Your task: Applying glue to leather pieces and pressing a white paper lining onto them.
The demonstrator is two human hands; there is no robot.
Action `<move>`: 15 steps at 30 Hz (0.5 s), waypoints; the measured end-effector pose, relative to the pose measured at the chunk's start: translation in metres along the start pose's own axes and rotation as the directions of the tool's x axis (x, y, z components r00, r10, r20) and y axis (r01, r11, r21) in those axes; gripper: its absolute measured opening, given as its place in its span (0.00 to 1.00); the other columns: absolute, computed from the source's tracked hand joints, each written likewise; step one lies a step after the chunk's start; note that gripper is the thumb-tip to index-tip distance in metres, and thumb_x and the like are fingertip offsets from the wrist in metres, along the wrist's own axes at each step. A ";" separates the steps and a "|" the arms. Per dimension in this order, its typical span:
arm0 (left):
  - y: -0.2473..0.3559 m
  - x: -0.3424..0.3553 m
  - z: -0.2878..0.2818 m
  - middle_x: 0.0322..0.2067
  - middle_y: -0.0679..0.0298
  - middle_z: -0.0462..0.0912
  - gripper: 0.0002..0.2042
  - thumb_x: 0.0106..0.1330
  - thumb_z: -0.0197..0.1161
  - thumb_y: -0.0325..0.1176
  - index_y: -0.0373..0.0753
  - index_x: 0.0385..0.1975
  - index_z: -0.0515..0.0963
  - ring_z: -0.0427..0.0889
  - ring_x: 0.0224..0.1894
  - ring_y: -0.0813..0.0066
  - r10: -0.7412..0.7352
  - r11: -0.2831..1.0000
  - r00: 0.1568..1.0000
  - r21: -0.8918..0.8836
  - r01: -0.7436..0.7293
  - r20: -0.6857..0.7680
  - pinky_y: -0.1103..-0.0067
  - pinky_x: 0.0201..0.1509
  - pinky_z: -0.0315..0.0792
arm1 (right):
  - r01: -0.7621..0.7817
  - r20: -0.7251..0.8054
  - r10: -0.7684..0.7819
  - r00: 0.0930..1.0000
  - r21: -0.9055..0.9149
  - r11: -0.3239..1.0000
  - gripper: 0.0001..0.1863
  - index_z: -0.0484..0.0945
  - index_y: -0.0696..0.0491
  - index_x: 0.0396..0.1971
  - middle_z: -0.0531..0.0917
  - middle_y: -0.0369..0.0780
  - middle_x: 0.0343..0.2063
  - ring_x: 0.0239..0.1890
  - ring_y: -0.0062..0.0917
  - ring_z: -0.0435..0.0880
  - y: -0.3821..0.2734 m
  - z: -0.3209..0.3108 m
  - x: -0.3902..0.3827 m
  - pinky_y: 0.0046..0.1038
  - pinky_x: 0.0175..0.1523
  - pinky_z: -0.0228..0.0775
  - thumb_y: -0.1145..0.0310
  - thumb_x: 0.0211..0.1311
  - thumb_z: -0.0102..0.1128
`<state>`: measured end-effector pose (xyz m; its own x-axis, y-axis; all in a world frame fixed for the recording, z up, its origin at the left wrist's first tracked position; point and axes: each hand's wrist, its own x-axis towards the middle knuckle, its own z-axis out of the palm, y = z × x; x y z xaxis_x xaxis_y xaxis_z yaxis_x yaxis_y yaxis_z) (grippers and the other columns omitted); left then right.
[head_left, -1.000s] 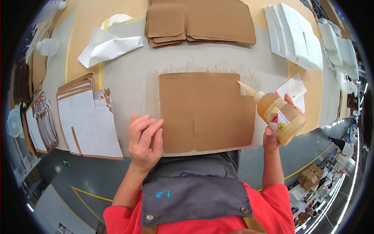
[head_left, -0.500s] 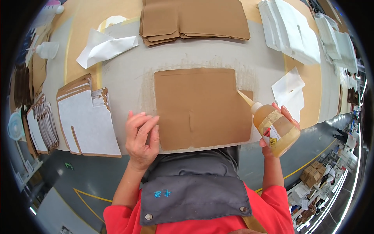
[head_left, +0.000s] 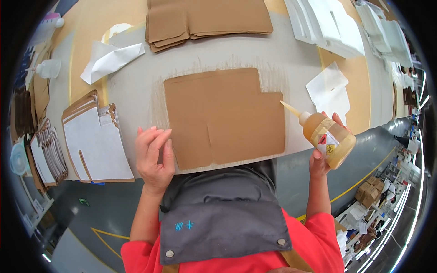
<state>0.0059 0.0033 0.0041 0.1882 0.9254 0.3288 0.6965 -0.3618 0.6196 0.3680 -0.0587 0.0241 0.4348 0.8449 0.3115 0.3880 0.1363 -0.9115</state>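
In my right hand (head_left: 320,157) is a clear squeeze bottle (head_left: 334,142) of amber liquid, tilted so its long pointed nozzle aims up and left. The nozzle tip is at the right edge of a flat brown panel (head_left: 227,118), near its upper right corner; whether they touch I cannot tell. This panel lies on the grey-covered table, with a notch cut from its upper right and a short slit near its lower middle. My left hand (head_left: 155,159) hovers by the panel's lower left edge, empty, its fingers loosely bent and apart from the thumb.
Brown panels (head_left: 209,20) are stacked at the back. White-faced pieces with brown edges (head_left: 95,145) lie left, near a crumpled white sheet (head_left: 109,61). White folded pieces (head_left: 325,27) and a loose white sheet (head_left: 330,88) lie right. A small clear bottle (head_left: 49,69) stands far left.
The view has shifted, so the table's things sit further left and higher. The nozzle tip has moved from the notch's inner corner to the panel's right edge. My left hand stays beside the panel.
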 end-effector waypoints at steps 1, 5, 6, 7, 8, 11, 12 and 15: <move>0.000 0.000 -0.001 0.42 0.61 0.80 0.12 0.61 0.61 0.19 0.37 0.43 0.81 0.80 0.51 0.59 -0.001 1.000 1.000 0.008 0.001 0.008 0.57 0.68 0.64 | 0.046 0.001 -0.046 0.999 0.003 0.999 0.55 0.52 0.49 0.65 0.65 0.52 0.64 0.63 0.51 0.70 0.003 -0.003 -0.002 0.52 0.66 0.64 0.40 0.44 0.75; 0.000 0.001 0.000 0.42 0.61 0.80 0.12 0.62 0.61 0.20 0.37 0.44 0.81 0.80 0.51 0.58 0.007 1.000 1.000 0.016 -0.008 0.005 0.57 0.68 0.64 | 0.061 0.002 -0.061 0.998 0.010 0.998 0.52 0.55 0.52 0.64 0.66 0.54 0.63 0.61 0.52 0.72 -0.002 -0.013 -0.016 0.54 0.66 0.65 0.42 0.47 0.75; 0.000 0.000 0.001 0.42 0.62 0.80 0.12 0.62 0.61 0.20 0.38 0.44 0.81 0.79 0.51 0.60 0.014 1.000 1.000 0.015 -0.014 -0.005 0.57 0.68 0.64 | 0.061 0.000 -0.061 0.998 0.009 0.998 0.52 0.55 0.52 0.64 0.66 0.54 0.63 0.61 0.52 0.72 -0.003 -0.015 -0.019 0.54 0.66 0.65 0.42 0.47 0.75; -0.001 -0.001 0.002 0.41 0.63 0.79 0.12 0.62 0.61 0.20 0.39 0.44 0.81 0.78 0.51 0.62 0.021 1.000 1.000 0.013 -0.020 -0.016 0.57 0.67 0.64 | 0.057 -0.005 -0.057 0.998 0.005 0.998 0.52 0.55 0.52 0.63 0.67 0.54 0.63 0.61 0.52 0.72 -0.004 -0.017 -0.023 0.54 0.66 0.65 0.41 0.46 0.75; -0.002 -0.001 0.002 0.41 0.63 0.79 0.12 0.62 0.61 0.20 0.39 0.44 0.81 0.78 0.51 0.62 0.023 1.000 1.000 0.013 -0.023 -0.014 0.57 0.67 0.64 | 0.052 -0.010 -0.052 0.999 0.003 0.999 0.52 0.56 0.52 0.63 0.67 0.54 0.62 0.61 0.51 0.72 -0.005 -0.019 -0.027 0.53 0.66 0.65 0.41 0.46 0.75; -0.004 -0.002 0.002 0.42 0.64 0.79 0.13 0.62 0.61 0.21 0.40 0.45 0.81 0.78 0.51 0.62 0.035 0.999 0.999 0.021 -0.035 -0.017 0.57 0.68 0.64 | -0.049 -0.023 0.050 0.998 0.026 0.998 0.58 0.49 0.49 0.64 0.64 0.49 0.65 0.64 0.48 0.70 -0.009 -0.027 -0.041 0.48 0.67 0.63 0.38 0.41 0.75; -0.004 -0.002 0.003 0.42 0.64 0.78 0.12 0.62 0.61 0.21 0.40 0.45 0.81 0.78 0.51 0.62 0.038 0.999 0.999 0.026 -0.037 -0.023 0.58 0.68 0.64 | -0.049 -0.028 0.049 0.998 0.025 0.999 0.58 0.49 0.49 0.64 0.64 0.49 0.65 0.64 0.48 0.70 -0.011 -0.029 -0.046 0.48 0.67 0.63 0.38 0.41 0.75; -0.005 -0.003 0.004 0.42 0.64 0.78 0.12 0.62 0.61 0.21 0.40 0.45 0.81 0.78 0.51 0.62 0.047 0.998 0.998 0.037 -0.046 -0.033 0.59 0.68 0.64 | -0.055 -0.032 0.056 0.998 0.035 0.998 0.58 0.49 0.49 0.64 0.65 0.49 0.64 0.64 0.49 0.70 -0.013 -0.033 -0.056 0.48 0.67 0.63 0.38 0.41 0.76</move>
<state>0.0044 0.0027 -0.0028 0.1980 0.9032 0.3808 0.7122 -0.3995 0.5772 0.3653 -0.1253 0.0277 0.4814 0.8345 0.2683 0.3346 0.1080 -0.9362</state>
